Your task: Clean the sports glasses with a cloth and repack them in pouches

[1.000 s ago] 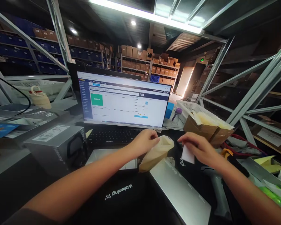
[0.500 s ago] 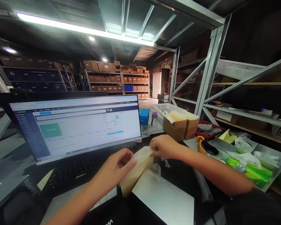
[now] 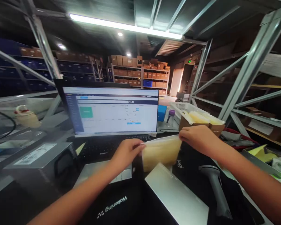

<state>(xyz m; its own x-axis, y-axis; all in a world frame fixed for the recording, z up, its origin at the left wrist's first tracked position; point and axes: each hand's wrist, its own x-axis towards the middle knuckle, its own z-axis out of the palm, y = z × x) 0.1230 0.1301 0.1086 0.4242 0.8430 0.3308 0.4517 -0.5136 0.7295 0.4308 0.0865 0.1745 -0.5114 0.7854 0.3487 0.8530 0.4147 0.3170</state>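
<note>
Left hand (image 3: 125, 152), right hand (image 3: 199, 138): we pinch the yellow envelope (image 3: 161, 154) by both upper corners | likely to tension its top edge | upright — above the black mat (image 3: 192, 174), toward its far edge

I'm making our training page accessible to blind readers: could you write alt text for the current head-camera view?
A person's left hand and right hand hold a pale yellow envelope by its upper corners, in front of a lit monitor. Nearer the viewer lie a silver box and a handheld scanner.
</note>
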